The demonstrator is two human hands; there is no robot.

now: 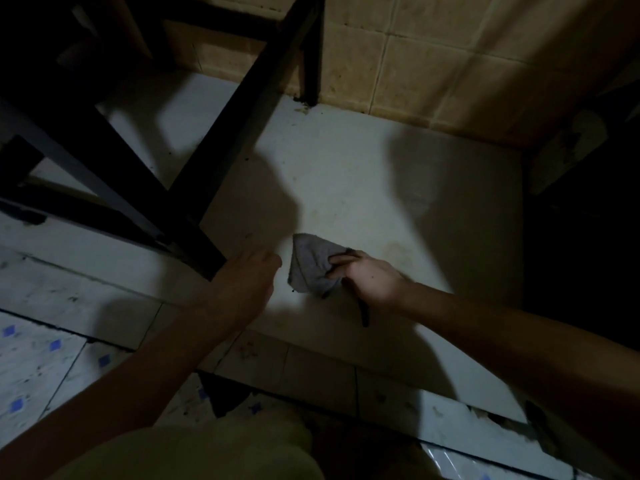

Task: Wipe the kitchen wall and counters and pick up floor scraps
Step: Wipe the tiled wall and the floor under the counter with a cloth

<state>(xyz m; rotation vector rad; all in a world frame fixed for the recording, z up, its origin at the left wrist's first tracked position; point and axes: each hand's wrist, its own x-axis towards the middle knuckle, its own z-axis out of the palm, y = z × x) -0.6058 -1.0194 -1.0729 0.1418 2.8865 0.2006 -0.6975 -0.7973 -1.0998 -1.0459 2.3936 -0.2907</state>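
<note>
the right hand (pixel 370 275) grips a grey cloth (pixel 311 268), fingers curled into its bunched edge, and the cloth lies pressed flat on a white slab (pixel 346 174) near its front edge. the left hand (pixel 247 277) hovers just beside the cloth, not touching it, fingers loosely bent and relaxed, holding nothing. a black frame (pixel 242 109) stands on the slab to the left, one leg reaching the beige tiled wall (pixel 433 57) behind. dark scraps (pixel 304 107) sit at the foot of that leg. below the slab's front lie floor tiles (pixel 31 368) with blue diamonds
</note>
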